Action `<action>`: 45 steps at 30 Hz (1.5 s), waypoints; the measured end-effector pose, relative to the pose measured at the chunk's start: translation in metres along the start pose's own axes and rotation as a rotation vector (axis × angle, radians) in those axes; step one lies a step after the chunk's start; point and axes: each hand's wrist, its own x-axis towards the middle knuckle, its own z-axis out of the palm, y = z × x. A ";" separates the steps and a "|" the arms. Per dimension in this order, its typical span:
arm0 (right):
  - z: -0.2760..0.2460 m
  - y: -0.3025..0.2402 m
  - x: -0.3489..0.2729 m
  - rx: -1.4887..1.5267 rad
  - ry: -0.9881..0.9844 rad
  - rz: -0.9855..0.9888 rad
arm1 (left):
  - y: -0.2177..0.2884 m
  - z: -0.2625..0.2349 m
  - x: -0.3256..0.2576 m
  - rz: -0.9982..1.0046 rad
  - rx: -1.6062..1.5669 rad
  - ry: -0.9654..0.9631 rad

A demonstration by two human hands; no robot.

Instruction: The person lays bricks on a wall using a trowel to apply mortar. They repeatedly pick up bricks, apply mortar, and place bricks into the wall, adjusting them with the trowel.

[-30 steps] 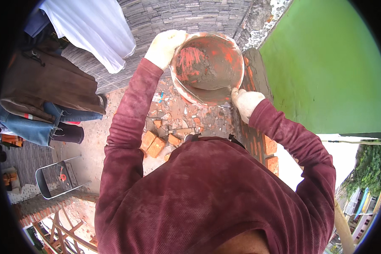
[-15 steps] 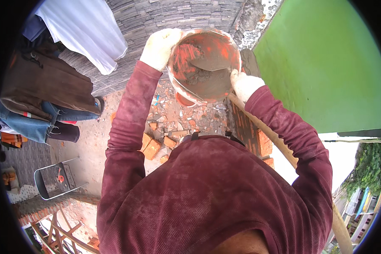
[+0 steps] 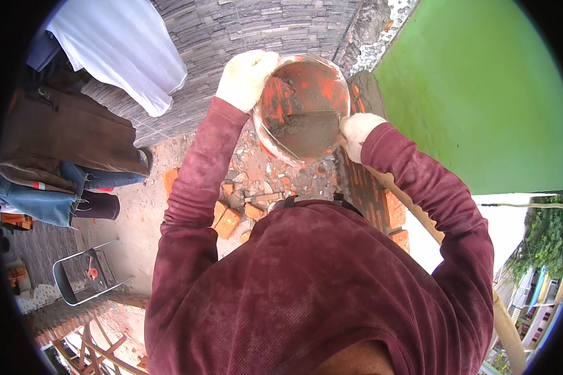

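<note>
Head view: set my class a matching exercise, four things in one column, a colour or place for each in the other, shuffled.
Things:
1. bucket
2. wall at right
3. left hand
4. broken bricks

Descriptions:
A. bright green
B. in a white glove, gripping the bucket's rim
C. orange inside, with grey mortar
D. lying on the ground below the arms

Pairs: 1-C, 2-A, 3-B, 4-D

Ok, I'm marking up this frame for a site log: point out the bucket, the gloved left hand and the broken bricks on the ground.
bucket (image 3: 309, 94), head view, orange inner wall.
left hand (image 3: 245, 78), head view, back of the white glove.
broken bricks (image 3: 228, 222), head view, face of an orange piece.
</note>
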 end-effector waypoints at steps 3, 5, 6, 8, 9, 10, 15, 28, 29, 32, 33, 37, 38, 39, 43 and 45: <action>-0.008 0.007 0.012 0.088 0.159 0.157 | 0.004 -0.005 0.007 0.022 0.017 -0.055; -0.010 0.010 0.018 0.115 0.123 0.170 | 0.018 0.001 0.014 0.103 0.037 -0.092; -0.006 0.010 0.023 0.136 0.083 0.177 | 0.026 0.008 0.016 0.171 -0.084 -0.150; 0.001 0.009 0.027 0.337 -0.016 0.212 | 0.035 0.023 0.025 0.359 -0.015 -0.234; 0.007 0.011 0.025 0.517 -0.076 0.238 | 0.038 0.027 0.029 0.453 0.020 -0.280; 0.013 0.014 0.022 0.699 -0.136 0.262 | 0.042 0.026 0.033 0.358 0.036 -0.383; 0.061 0.009 0.004 1.351 -0.383 0.137 | 0.036 0.029 0.038 0.356 -0.005 -0.660; 0.176 -0.066 0.011 2.281 -0.469 -0.279 | -0.007 0.024 -0.040 -0.008 -0.075 -0.353; 0.183 -0.066 0.012 2.353 -0.529 -0.317 | -0.011 0.028 -0.048 -0.097 -0.101 -0.298; 0.200 -0.055 0.008 2.410 -0.625 -0.411 | -0.034 0.043 -0.062 -0.281 -0.111 -0.228; 0.206 -0.052 0.013 2.422 -0.662 -0.467 | -0.047 0.046 -0.064 -0.289 -0.119 -0.173; 0.221 -0.019 0.016 2.424 -0.597 -0.488 | -0.076 0.063 -0.056 -0.419 -0.316 -0.058; 0.222 -0.008 0.013 2.407 -0.538 -0.444 | -0.086 0.070 -0.053 -0.450 -0.402 -0.044; 0.221 0.002 0.009 2.433 -0.510 -0.415 | -0.094 0.076 -0.052 -0.492 -0.485 -0.035; 0.228 0.047 -0.007 2.519 -0.335 -0.271 | -0.129 0.096 -0.045 -0.573 -0.572 -0.003; 0.229 0.072 -0.024 2.519 -0.157 -0.177 | -0.131 0.106 -0.041 -0.605 -0.537 -0.008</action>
